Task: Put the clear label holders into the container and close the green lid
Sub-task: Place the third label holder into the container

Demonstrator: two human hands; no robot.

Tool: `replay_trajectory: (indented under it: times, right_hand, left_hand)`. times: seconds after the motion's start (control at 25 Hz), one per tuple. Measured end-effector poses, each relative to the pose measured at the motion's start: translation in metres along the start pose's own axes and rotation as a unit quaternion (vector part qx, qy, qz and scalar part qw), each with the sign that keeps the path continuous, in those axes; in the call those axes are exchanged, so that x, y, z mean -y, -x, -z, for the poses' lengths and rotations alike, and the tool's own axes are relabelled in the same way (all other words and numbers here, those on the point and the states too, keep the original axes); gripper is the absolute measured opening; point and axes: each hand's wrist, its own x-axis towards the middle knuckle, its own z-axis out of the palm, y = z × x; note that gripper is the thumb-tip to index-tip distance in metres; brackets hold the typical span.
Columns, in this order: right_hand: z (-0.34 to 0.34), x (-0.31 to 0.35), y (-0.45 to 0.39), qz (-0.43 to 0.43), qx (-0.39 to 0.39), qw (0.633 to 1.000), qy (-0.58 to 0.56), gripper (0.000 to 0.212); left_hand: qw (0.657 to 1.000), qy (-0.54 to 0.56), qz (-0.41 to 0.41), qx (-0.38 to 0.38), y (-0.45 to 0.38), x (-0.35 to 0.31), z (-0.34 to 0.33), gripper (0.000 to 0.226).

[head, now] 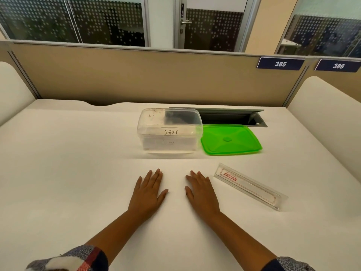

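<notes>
Nothing started: left hand and right hand flat on bench, fingers spread, empty. Next, probably: lift label holder into open container, then green lid.

i'm looking at an office: numbered cubicle partition, seat tags, glass door behind.
</notes>
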Motion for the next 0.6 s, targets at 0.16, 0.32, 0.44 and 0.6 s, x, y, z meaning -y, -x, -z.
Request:
replay_trajectory:
  times: [0.16,0.32,0.44,0.6]
  right_hand:
    - [0.003,0.004,0.002,-0.009,0.037,0.999,0.018,0.05]
    - [-0.002,0.0,0.0,0.019,0.048,0.996,0.075,0.08]
    - [-0.005,-0.006,0.0,0.061,0.046,0.996,0.039,0.102]
    - [0.008,-0.005,-0.001,0.065,0.032,0.995,0.063,0.086]
  left_hand:
    - [1.0,0.004,0.004,0.002,-0.001,0.0,-0.001,0.098]
    - [1.0,0.006,0.006,0.008,0.0,-0.001,0.0,0.096]
    - [1.0,0.006,0.007,0.01,0.0,-0.001,0.0,0.097]
    - [1.0,0.008,0.007,0.015,0.0,-0.002,0.004,0.105]
